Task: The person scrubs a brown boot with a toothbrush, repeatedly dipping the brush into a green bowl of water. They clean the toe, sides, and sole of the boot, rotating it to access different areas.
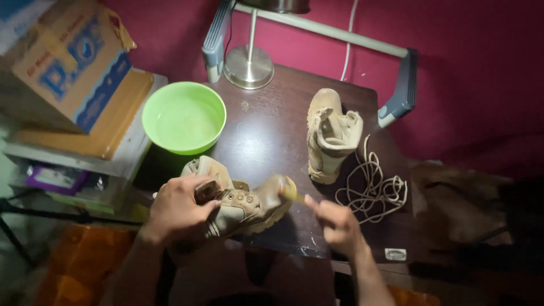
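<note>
A: What carries everything?

B: A dark wooden table (266, 141) against a red wall. Beside its left edge stands a stack of shelves and boards with 1 cardboard box (71, 62) on top.

A: And on the table, biggest first?

B: A green bowl (183, 117) sits at the back left corner, overhanging toward the stack. Behind it, at the back edge, is the round metal base of a lamp (248, 66). Near the right edge 1 tan boot (330, 136) lies unlaced, toe pointing to the back edge. Just beside it, toward the front right corner, is a loose coil of tan laces (374, 190).

A: The hands?

B: The left hand (180, 211) is closed around the ankle of a second tan boot (241, 201), holding it at the front edge, sole tilted to the right and toe lifted. The right hand (335, 222) is pinched shut on a small yellowish tool (293, 194) whose tip touches that boot's toe. The hand is blurred, so I cannot tell what kind of tool it is.

A: Anything smaller?

B: 1 small pale rectangular object (395, 254) at the front right corner.
</note>
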